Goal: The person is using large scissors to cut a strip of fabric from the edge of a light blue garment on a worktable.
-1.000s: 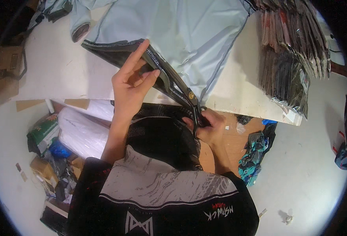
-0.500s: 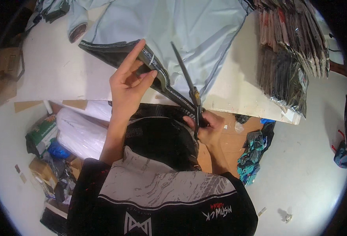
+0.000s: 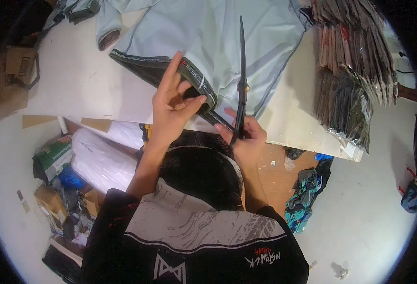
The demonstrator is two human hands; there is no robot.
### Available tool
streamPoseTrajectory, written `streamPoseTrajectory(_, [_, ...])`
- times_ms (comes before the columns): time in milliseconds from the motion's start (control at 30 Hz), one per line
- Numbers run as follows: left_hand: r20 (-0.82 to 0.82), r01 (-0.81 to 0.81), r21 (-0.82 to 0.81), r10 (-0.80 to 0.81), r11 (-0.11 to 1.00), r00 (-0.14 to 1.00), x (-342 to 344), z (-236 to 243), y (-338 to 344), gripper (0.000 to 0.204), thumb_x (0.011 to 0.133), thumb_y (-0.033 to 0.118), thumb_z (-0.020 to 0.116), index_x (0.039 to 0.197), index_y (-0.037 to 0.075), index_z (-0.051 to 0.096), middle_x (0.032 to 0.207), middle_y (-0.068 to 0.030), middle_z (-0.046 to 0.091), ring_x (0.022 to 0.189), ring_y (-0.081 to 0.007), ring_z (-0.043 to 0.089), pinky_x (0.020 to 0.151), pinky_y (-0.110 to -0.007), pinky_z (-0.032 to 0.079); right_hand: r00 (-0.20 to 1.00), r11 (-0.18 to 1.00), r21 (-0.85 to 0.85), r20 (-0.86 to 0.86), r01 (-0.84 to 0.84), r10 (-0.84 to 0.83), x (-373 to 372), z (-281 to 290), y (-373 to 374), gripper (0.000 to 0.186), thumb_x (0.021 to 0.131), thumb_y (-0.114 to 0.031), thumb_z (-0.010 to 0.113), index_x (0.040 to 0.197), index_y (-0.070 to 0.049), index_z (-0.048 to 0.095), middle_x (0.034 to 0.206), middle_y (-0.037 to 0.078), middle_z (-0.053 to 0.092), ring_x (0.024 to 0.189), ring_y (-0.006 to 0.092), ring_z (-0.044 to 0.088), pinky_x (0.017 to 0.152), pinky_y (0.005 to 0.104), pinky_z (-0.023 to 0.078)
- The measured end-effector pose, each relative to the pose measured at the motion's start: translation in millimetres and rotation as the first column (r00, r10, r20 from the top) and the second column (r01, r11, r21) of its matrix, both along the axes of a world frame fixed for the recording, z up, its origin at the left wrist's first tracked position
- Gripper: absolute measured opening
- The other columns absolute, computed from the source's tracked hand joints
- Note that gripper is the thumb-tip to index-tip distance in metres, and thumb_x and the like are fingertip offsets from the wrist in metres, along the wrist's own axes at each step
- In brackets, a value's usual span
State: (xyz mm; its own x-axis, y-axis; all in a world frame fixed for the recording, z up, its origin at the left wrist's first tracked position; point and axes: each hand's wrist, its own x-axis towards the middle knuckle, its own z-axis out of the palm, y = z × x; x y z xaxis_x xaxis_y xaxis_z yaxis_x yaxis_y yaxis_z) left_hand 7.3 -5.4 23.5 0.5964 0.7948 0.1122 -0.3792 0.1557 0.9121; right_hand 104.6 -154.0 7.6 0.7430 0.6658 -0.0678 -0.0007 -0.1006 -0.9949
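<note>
A pale blue-white garment [image 3: 175, 28], turned with its seams outward, is spread over the table. Its dark hem band [image 3: 152, 60] hangs toward me, and a short white strip lies across it. My left hand [image 3: 173, 109] is at this hem, index finger stretched along the band, thumb against its edge and the other fingers curled into the fold. My right hand [image 3: 246, 135] grips black scissors [image 3: 242, 71] by the handles. Their long blades look closed and point away from me above the fabric. Part of the hem runs beneath the right fingers.
Plastic-wrapped packs [image 3: 343, 94] are stacked at the table's right end. Another garment sleeve [image 3: 109, 38] lies at the far left. Below the table [image 3: 76, 94] are a white wrapped bundle [image 3: 102, 156] and cardboard boxes [image 3: 52, 201] on the left, and crumpled teal-black cloth [image 3: 303, 194] on the right.
The scissors have swung upright, their tips now farther away and to the right. My left hand sits slightly right and lower in view, still at the hem. Right-hand fingers have spread a little.
</note>
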Motion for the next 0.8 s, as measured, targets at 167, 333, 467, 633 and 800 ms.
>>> streamPoseTrajectory(167, [0.054, -0.002, -0.153, 0.01, 0.988, 0.999, -2.5, -4.7, -2.8, 0.081, 0.081, -0.018, 0.064, 0.151, 0.0, 0.028, 0.13, -0.0107, 0.053, 0.114, -0.0174, 0.055, 0.091, -0.028, 0.052, 1.0, 1.0, 0.014, 0.011, -0.013, 0.012, 0.5, -11.4, 31.7, 0.032, 0.073, -0.004, 0.085, 0.099, 0.003, 0.067, 0.08, -0.003, 0.064, 0.071, 0.0041, 0.054, 0.065, 0.0199, 0.045])
streamPoseTrajectory(333, [-0.211, -0.312, -0.076, 0.291, 0.947, 0.933, -23.5, -27.3, 14.5, 0.061, 0.086, -0.004, 0.068, 0.142, -0.003, 0.044, 0.128, -0.0114, 0.056, 0.116, -0.0188, 0.054, 0.102, -0.031, 0.041, 0.999, 0.998, -0.069, -0.041, -0.007, 0.004, 14.7, -42.1, 30.8, 0.03, 0.074, -0.002, 0.083, 0.1, 0.003, 0.069, 0.077, -0.003, 0.065, 0.071, 0.0031, 0.055, 0.066, 0.0203, 0.046])
streamPoseTrajectory(467, [-0.345, -0.429, 0.019, 0.409, 0.903, 0.845, -56.0, -43.1, 30.6, 0.058, 0.09, -0.001, 0.065, 0.143, -0.005, 0.042, 0.141, -0.0183, 0.05, 0.128, -0.0231, 0.049, 0.106, -0.033, 0.039, 0.989, 0.999, -0.028, 0.146, 0.042, -0.037, 31.3, -48.0, 14.2, 0.028, 0.074, 0.008, 0.074, 0.102, 0.006, 0.068, 0.09, 0.006, 0.071, 0.08, 0.0078, 0.062, 0.076, 0.0231, 0.051])
streamPoseTrajectory(633, [-0.428, -0.237, 0.691, 0.651, 0.683, 0.627, -83.4, -53.0, 68.2, 0.055, 0.088, 0.005, 0.067, 0.14, 0.003, 0.048, 0.152, -0.0174, 0.039, 0.134, -0.0331, 0.045, 0.11, -0.043, 0.037, 0.992, 0.99, -0.126, 0.122, 0.057, -0.042, 54.4, -36.8, -0.9, 0.025, 0.08, 0.002, 0.076, 0.103, 0.008, 0.066, 0.103, 0.01, 0.071, 0.085, 0.0105, 0.064, 0.08, 0.0248, 0.052])
streamPoseTrajectory(800, [-0.449, 0.129, 0.868, 0.649, 0.479, 0.613, -82.3, -69.7, 124.2, 0.026, 0.083, 0.007, 0.07, 0.11, 0.006, 0.069, 0.126, -0.0128, 0.062, 0.121, -0.0351, 0.053, 0.103, -0.047, 0.039, 0.989, 0.998, -0.053, 0.141, 0.042, -0.034, 76.9, -46.3, -14.2, 0.023, 0.081, -0.002, 0.077, 0.099, 0.007, 0.066, 0.109, 0.013, 0.071, 0.09, 0.0097, 0.063, 0.083, 0.0252, 0.051])
